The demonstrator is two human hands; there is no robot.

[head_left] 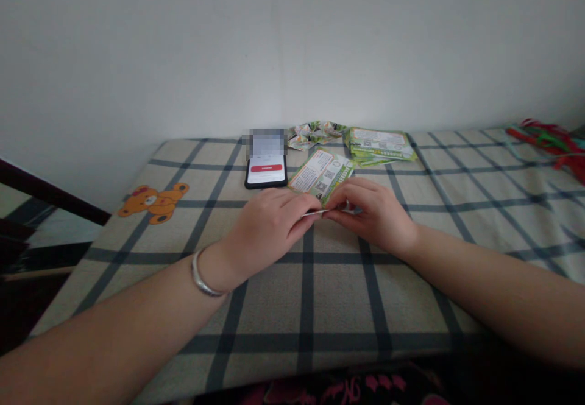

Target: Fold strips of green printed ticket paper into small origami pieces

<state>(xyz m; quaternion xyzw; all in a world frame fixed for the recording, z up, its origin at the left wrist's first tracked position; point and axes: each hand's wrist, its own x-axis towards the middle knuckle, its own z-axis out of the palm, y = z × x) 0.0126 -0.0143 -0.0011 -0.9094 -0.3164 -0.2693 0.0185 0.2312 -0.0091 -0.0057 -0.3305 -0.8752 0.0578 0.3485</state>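
My left hand and my right hand meet near the middle of the table, each with its fingertips pinched on a thin piece of paper. Only a narrow pale edge of that paper shows; the fingers cover most of it. Right behind the hands lies a green and white printed leaflet, its lower right part hidden by my right hand. Further back are several folded pieces of printed paper, with a stack of similar leaflets to their right.
A phone with a lit screen lies left of the leaflet. An orange bear picture is at the checked tablecloth's left side. Red and green fabric lies at the far right. A wall stands behind the table.
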